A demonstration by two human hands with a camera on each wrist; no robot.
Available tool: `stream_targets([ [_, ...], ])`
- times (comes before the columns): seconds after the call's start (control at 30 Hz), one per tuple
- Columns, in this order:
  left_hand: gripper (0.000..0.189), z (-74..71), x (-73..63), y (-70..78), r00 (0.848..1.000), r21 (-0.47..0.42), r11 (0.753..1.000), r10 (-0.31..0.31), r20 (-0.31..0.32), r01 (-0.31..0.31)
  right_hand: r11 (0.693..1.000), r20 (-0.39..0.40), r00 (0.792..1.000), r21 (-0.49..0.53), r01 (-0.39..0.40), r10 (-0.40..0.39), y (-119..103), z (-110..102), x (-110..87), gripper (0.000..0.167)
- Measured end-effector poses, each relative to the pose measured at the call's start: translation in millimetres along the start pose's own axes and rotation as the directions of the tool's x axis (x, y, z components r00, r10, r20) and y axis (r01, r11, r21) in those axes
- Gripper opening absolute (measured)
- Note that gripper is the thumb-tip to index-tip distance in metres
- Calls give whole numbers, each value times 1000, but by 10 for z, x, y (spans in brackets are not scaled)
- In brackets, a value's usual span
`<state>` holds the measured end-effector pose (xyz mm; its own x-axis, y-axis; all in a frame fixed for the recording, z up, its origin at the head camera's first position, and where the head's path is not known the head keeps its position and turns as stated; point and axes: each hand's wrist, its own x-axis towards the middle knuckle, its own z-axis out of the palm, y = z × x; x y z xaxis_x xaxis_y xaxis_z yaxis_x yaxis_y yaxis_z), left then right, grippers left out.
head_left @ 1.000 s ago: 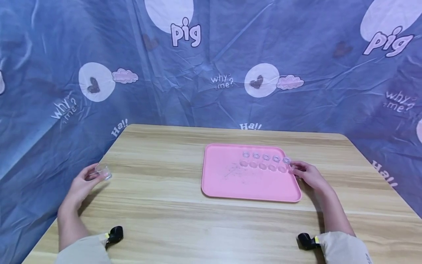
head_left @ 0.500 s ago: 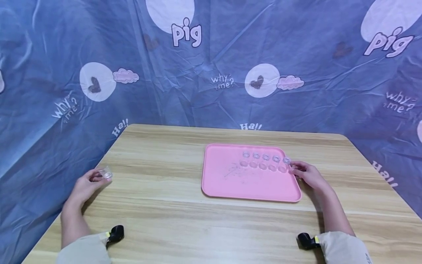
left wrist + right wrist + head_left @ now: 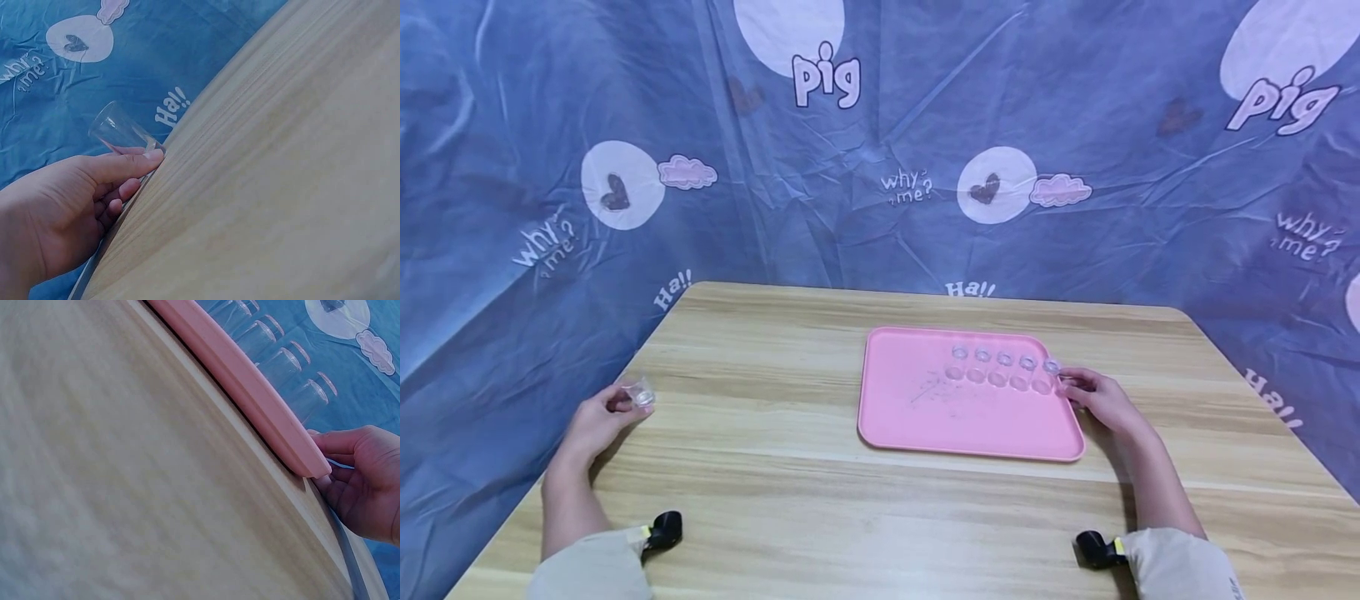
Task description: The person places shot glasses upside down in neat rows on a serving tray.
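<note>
At the table's left edge, my left hand (image 3: 598, 423) pinches a small clear glass (image 3: 642, 392) between thumb and fingers. In the left wrist view the thumb lies near the thick base of this shot glass (image 3: 125, 128), low over the wood, its open end up. Across the table, my right hand (image 3: 1101, 398) grips the right end of a pink tray (image 3: 970, 425), its fingertips right beside the nearest glass. Several more shot glasses (image 3: 1004, 358) stand in a row on the tray, thick bases upward. Part of the right fingers is hidden behind the tray (image 3: 250, 387) in the right wrist view.
Both hands work over a light wood-grain table (image 3: 760, 500) with rounded far corners. A printed blue cloth (image 3: 820, 200) hangs behind it and along both sides. Black wrist cameras (image 3: 664, 533) sit at the cuffs. Faint marks show on the tray's surface left of the glasses.
My left hand has shifted a little to the right and lower, and the glass in it has turned slightly. The right hand and the tray stay in place.
</note>
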<state>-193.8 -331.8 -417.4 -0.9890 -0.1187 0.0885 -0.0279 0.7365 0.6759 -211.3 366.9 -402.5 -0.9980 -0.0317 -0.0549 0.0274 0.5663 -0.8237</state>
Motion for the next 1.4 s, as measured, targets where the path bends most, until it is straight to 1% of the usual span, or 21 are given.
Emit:
stream_targets([
  [0.27,51,20,-2,-8,1000,-9,1000,-18,2,18,1000,-3,1000,19,13,-12,17,0,19,45],
  [0.5,48,24,-5,-1,1000,0,1000,-14,-10,14,1000,-3,1000,10,14,-14,23,0,11,45],
  [0.73,53,17,-7,3,999,5,999,-40,-6,40,1000,-6,1000,3,21,-21,28,5,24,47],
  [0.93,50,19,-22,5,1000,36,999,-19,-23,20,1000,-2,1000,12,23,-23,52,19,24,46],
  [1.13,51,3,-21,38,1000,40,999,-4,-16,4,999,-3,999,38,32,-32,58,32,27,45],
  [1.27,51,-2,2,95,1000,17,1000,24,-7,-24,999,-8,1000,26,24,-24,50,22,22,45],
  [1.4,47,8,36,167,999,-33,998,50,-3,-50,1000,-13,1000,-3,14,-14,33,8,16,45],
])
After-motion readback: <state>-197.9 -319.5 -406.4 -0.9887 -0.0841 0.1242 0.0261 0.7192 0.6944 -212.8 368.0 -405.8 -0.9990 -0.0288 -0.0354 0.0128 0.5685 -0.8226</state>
